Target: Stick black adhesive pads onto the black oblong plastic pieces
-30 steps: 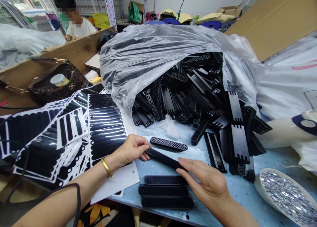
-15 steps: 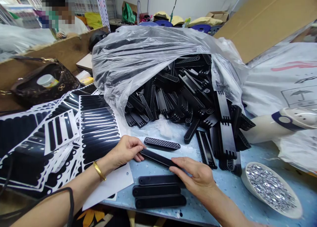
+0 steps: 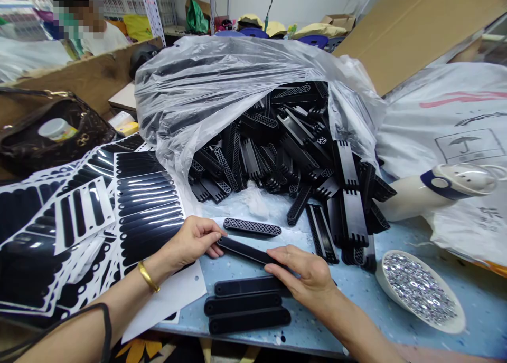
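A long black bar with rounded ends is held between both hands above the blue table. My left hand pinches its left end, thumb on top. My right hand grips its right end between thumb and fingers. Just behind it lies a black bar with a lattice face. In front, three smooth black bars lie side by side near the table edge. Sheets of black adhesive strips are piled left of my left hand, with a white sheet beneath my left wrist.
An open clear plastic bag spills many black parts across the back. At right are a bowl of small metal pieces and a white bottle. A handbag sits at left; a person is behind it.
The whole view has shifted slightly, so things appear further left. Both hands keep the same grip on the bar, with little visible movement relative to the table.
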The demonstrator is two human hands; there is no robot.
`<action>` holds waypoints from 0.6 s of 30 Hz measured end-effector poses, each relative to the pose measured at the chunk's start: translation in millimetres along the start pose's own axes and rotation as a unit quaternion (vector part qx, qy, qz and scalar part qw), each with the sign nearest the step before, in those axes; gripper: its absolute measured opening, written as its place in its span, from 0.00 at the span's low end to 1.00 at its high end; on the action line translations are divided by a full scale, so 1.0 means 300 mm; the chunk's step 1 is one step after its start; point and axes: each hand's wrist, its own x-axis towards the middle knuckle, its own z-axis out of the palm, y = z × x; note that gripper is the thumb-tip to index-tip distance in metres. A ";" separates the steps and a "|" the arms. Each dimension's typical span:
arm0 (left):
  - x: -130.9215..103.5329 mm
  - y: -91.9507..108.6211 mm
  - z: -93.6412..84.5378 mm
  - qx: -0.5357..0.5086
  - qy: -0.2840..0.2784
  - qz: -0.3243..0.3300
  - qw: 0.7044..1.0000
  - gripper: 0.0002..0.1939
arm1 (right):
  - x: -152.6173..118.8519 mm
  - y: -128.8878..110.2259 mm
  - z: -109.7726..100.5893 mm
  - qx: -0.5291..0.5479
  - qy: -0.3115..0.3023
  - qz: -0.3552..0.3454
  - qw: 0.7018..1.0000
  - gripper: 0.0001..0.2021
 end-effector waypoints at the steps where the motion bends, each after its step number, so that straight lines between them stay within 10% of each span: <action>1: -0.001 0.001 0.000 0.000 0.001 0.000 1.000 0.15 | 0.000 0.001 -0.001 0.000 -0.002 -0.003 1.000 0.09; 18: 0.004 -0.004 0.008 -0.006 0.007 -0.006 1.000 0.14 | -0.014 0.006 -0.017 -0.042 0.080 0.028 0.995 0.11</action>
